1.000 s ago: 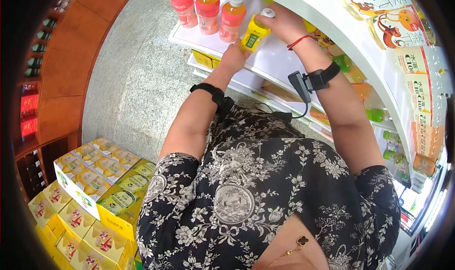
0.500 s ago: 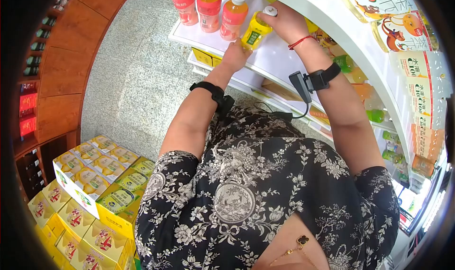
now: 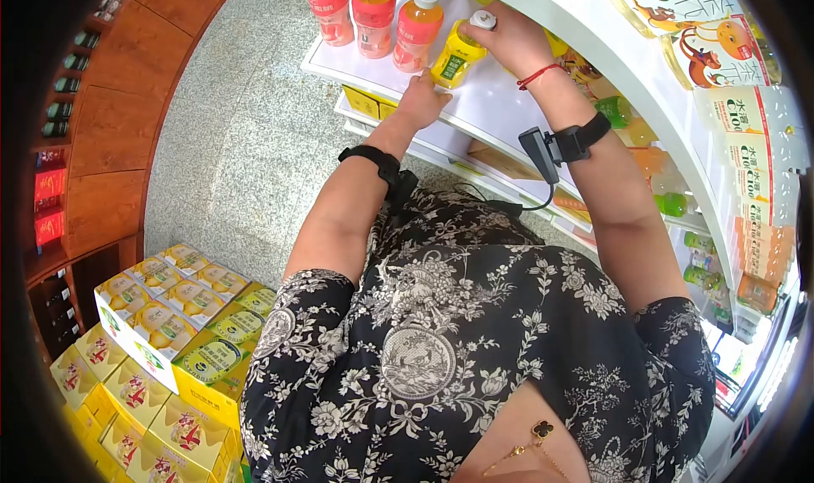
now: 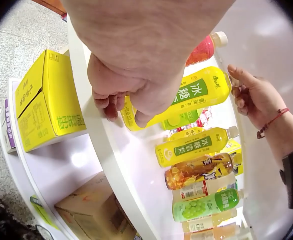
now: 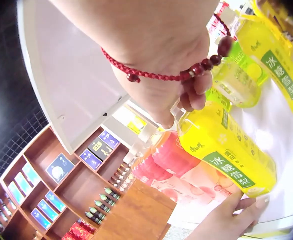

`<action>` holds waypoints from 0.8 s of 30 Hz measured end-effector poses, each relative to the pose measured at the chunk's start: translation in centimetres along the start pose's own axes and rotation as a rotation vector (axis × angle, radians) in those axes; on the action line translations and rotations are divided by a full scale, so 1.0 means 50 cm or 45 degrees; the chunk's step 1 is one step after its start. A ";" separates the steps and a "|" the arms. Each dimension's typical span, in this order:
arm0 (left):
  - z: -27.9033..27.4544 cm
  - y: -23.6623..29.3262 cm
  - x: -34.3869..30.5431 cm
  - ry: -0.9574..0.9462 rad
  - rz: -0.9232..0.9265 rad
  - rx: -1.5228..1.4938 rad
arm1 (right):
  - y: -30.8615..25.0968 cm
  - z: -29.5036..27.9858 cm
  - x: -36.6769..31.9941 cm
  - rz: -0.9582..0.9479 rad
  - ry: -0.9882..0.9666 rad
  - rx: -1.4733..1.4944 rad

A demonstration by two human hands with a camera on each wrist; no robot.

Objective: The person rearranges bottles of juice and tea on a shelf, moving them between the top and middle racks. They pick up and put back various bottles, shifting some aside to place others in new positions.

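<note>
A yellow bottle [image 3: 458, 60] with a green label and white cap leans over the front of the white shelf [image 3: 500, 127], right of three pink-labelled bottles [image 3: 416, 32]. My right hand [image 3: 519, 44] grips it at the cap and neck; in the right wrist view, the fingers [image 5: 194, 95] are at the neck of the yellow bottle [image 5: 226, 147]. Low on the bottle, my left hand [image 3: 420, 103] holds the base; in the left wrist view, its thumb [image 4: 151, 107] lies on the yellow bottle [image 4: 206, 92] and its fingers are partly curled beside the base.
Behind stand another yellow bottle [image 4: 196, 146], a brown drink [image 4: 201, 171] and a green bottle [image 4: 206, 204]. Cartons [image 4: 49, 102] sit on lower shelves. A curved white panel [image 3: 670, 118] rises at the right. Stacked yellow boxes [image 3: 203, 373] stand on the floor at lower left.
The yellow bottle has shifted very slightly to the right and its label has turned a little. Both hands stay on it, nearly in place.
</note>
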State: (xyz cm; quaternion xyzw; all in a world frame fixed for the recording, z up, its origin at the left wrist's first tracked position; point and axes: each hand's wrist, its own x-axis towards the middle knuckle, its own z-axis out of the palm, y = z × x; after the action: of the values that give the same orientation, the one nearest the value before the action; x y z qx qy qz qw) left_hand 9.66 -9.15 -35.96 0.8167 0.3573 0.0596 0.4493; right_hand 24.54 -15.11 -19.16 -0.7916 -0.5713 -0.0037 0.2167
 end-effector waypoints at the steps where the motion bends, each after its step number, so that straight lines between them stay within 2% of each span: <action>1: 0.000 -0.001 0.000 0.000 0.002 0.000 | -0.003 -0.004 -0.002 0.000 0.001 -0.001; 4: -0.003 0.000 0.001 -0.026 0.000 0.017 | -0.011 -0.022 -0.016 0.006 -0.051 0.041; 7: -0.007 -0.001 0.001 -0.084 0.004 -0.027 | 0.018 -0.053 -0.030 0.041 0.019 0.171; 9: 0.001 -0.016 0.004 -0.048 0.041 0.038 | 0.070 -0.083 -0.031 -0.224 0.143 -0.203; 13: -0.009 0.001 -0.004 -0.103 0.028 0.002 | 0.159 -0.133 -0.077 -0.198 0.154 -0.178; 14: -0.007 0.002 -0.004 -0.095 0.022 0.012 | 0.126 -0.174 -0.178 -0.186 0.159 -0.170; 17: -0.003 0.001 0.002 -0.076 0.018 0.036 | 0.154 -0.185 -0.198 -0.149 0.184 -0.142; 19: -0.001 0.002 0.003 -0.059 0.016 0.048 | 0.164 -0.178 -0.192 -0.132 0.200 -0.118; 20: -0.001 0.003 0.000 -0.002 0.031 0.055 | 0.202 -0.112 -0.056 -0.127 0.208 -0.105; 24: 0.015 -0.001 -0.003 0.211 -0.013 -0.007 | 0.197 -0.078 -0.024 -0.119 0.229 -0.036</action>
State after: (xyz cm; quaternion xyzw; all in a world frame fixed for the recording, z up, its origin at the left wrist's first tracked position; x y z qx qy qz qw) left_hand 9.86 -9.75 -36.39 0.8058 0.3971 0.1257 0.4209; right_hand 33.99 -20.05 -19.28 -0.7634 -0.5859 -0.0930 0.2556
